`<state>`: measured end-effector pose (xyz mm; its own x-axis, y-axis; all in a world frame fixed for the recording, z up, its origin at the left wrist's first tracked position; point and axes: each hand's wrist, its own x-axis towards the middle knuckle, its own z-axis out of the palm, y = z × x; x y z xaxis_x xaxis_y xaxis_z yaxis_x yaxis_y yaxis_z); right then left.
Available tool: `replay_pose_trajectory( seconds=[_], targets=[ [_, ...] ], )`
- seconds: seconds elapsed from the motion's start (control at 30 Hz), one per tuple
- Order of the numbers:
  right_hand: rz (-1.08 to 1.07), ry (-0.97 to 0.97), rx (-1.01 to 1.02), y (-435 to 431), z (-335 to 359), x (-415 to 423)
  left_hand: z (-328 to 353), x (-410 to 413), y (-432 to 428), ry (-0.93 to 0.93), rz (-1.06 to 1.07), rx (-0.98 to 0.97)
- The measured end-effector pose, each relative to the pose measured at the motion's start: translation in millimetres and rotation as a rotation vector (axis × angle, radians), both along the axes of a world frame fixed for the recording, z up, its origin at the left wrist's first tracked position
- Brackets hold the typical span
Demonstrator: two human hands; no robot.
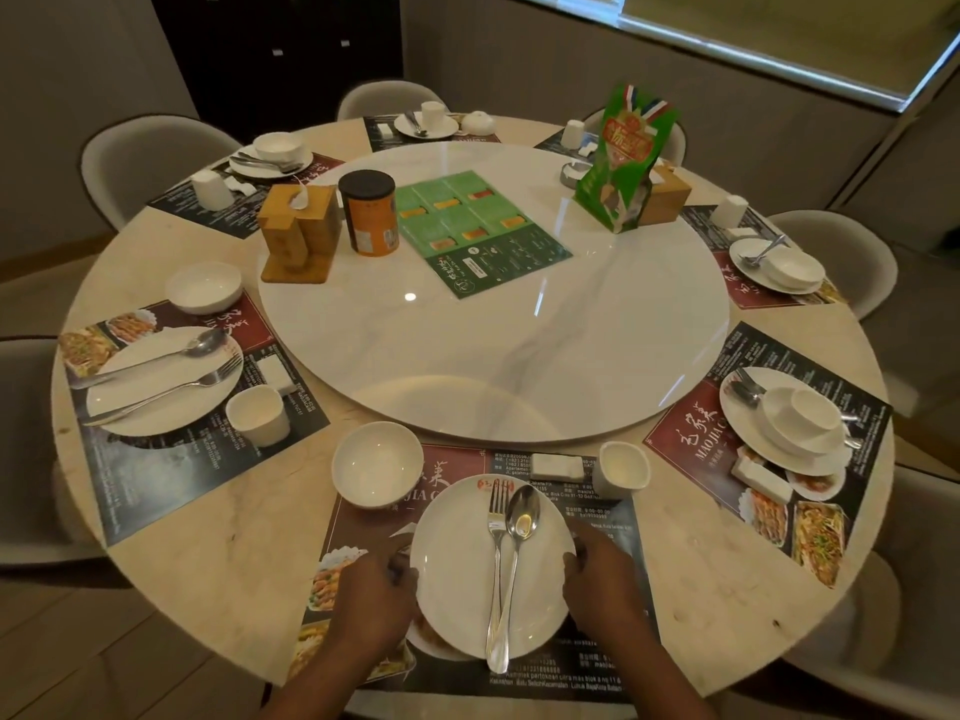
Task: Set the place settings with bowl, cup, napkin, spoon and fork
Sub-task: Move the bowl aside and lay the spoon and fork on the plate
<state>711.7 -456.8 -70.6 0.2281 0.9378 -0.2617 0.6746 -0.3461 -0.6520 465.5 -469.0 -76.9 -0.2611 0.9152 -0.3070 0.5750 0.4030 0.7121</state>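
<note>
The plate is gripped at its rims by the curled left hand and right hand; it is best kept level, lest the fork and spoon between them roll.

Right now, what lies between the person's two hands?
In the head view, the white plate, bearing a fork and a spoon side by side; the left hand and right hand hold its opposite edges.
</note>
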Motion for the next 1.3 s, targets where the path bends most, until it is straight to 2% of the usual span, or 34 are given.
replay_pose_trajectory(
  seconds=[0.13,0.27,0.3,0.4,0.5,0.7,0.87,1.2,1.3],
  targets=[
    [0.009,0.002,-0.004,0,0,1,2,1,-1,-0.009,0.005,0.003],
    [-0.005,-0.188,0.104,-6,2,-7,7,3,-2,-0.015,0.007,0.007],
    [-0.004,-0.183,0.148,-8,4,-13,9,3,-3,-0.001,0.007,0.02],
    [0.041,-0.058,0.107,-10,9,-33,15,7,-3,0.049,-0.001,0.146],
    [0.074,-0.038,-0.003,-4,8,-47,21,15,0,0.065,-0.062,0.201],
    [-0.04,-0.042,-0.097,0,3,-55,22,39,7,0.03,-0.23,0.144],
    [-0.093,0.035,-0.114,2,1,-53,17,53,11,0.015,-0.299,0.05],
    [-0.168,0.232,-0.09,1,4,-43,19,69,18,0.048,-0.191,-0.001],
    [-0.178,0.301,-0.063,2,7,-44,22,72,22,-0.026,-0.175,0.025]
  ],
)
